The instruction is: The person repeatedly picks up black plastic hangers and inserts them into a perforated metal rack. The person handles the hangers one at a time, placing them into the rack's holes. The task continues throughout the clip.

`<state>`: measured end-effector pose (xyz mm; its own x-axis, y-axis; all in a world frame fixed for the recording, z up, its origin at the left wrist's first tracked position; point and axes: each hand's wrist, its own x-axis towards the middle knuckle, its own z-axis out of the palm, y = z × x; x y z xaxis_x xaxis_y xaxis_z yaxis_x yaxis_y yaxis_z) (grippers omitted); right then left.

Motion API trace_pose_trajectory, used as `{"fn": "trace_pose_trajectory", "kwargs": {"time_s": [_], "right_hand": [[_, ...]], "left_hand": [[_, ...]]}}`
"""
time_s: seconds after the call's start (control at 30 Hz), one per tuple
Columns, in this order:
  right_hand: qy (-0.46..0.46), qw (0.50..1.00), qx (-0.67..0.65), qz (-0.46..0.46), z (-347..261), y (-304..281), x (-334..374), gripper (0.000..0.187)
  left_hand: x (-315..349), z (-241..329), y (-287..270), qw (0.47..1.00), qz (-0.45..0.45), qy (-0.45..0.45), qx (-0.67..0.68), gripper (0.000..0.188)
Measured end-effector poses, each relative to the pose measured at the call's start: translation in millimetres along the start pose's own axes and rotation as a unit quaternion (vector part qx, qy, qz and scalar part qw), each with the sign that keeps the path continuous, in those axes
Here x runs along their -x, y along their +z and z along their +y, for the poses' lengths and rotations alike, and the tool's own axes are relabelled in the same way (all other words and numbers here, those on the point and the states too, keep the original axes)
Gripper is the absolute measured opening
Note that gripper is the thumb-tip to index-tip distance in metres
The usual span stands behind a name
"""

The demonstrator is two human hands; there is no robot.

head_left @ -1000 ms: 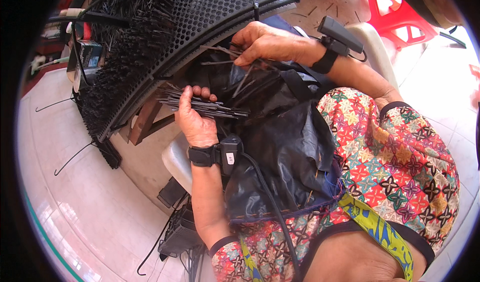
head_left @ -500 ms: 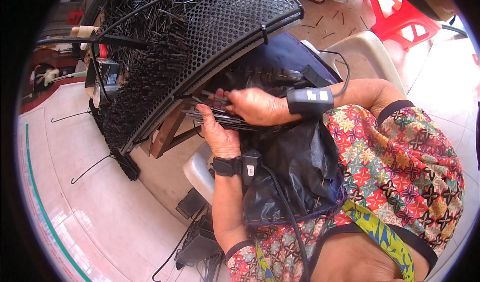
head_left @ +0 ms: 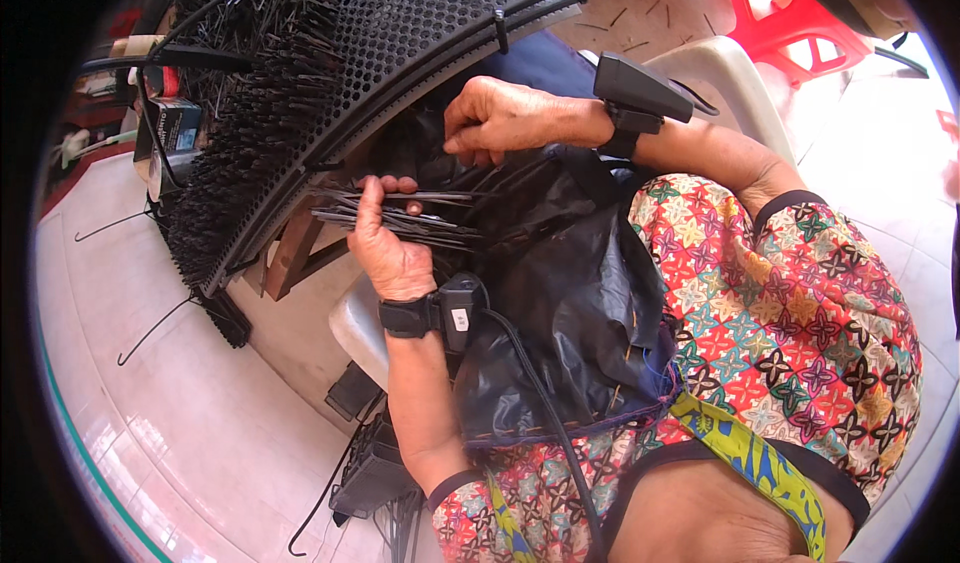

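A bundle of thin dark sticks [head_left: 440, 231] lies across the palm of my left hand [head_left: 392, 258], thumb raised and fingers curled round it. Just above and to the right, my right hand [head_left: 490, 118] is closed, its thumb and fingertips pinched together; whatever they hold, if anything, is hidden. Beyond both hands slopes a black perforated panel [head_left: 425, 13] full of round holes. Many short dark sticks [head_left: 240, 143] stand packed in its left part, with loose sticks [head_left: 285, 8] heaped behind them. A black apron [head_left: 560, 273] covers my lap below the hands.
A wooden support [head_left: 293, 248] stands under the panel. To its left are a small box [head_left: 178, 128] and thin wire hooks. A pale plastic chair [head_left: 715, 68] and a red stool [head_left: 800, 23] are at the right. Dark boxes with cables [head_left: 378, 468] sit low beside my left arm.
My right hand has moved up and away from the bundle, so the two hands are now apart. The left hand still holds the sticks. The whole view has shifted slightly.
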<state>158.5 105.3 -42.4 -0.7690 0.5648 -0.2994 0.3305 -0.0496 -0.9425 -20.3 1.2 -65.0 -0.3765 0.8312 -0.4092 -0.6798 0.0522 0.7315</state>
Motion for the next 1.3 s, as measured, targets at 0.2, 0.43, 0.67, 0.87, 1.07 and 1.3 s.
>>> {"fn": "trace_pose_trajectory", "kwargs": {"time_s": [0.2, 0.43, 0.67, 0.87, 1.07, 1.3], "right_hand": [[-0.176, 0.961, 0.199, -0.080, 17, 13, -2, 0.018], [-0.280, 0.844, 0.446, -0.098, 22, 27, -7, 0.019], [-0.189, 0.909, 0.364, -0.079, 12, 15, -6, 0.022], [-0.065, 0.990, 0.127, 0.006, -5, 6, 1, 0.034], [-0.125, 0.976, 0.175, 0.042, -3, 24, -19, 0.024], [-0.197, 0.857, 0.447, -0.163, 4, 106, -83, 0.018]], "left_hand": [[0, 20, 0, 0.984, -0.092, -0.069, 0.137, 0.013], [5, 47, -1, 0.955, -0.131, -0.057, 0.259, 0.010], [9, 74, -16, 0.949, -0.180, -0.039, 0.257, 0.011], [15, 95, -24, 0.955, -0.151, -0.018, 0.253, 0.011], [25, 92, -25, 0.949, -0.148, -0.032, 0.276, 0.009], [31, 94, -40, 0.963, -0.109, -0.006, 0.248, 0.008]]}}
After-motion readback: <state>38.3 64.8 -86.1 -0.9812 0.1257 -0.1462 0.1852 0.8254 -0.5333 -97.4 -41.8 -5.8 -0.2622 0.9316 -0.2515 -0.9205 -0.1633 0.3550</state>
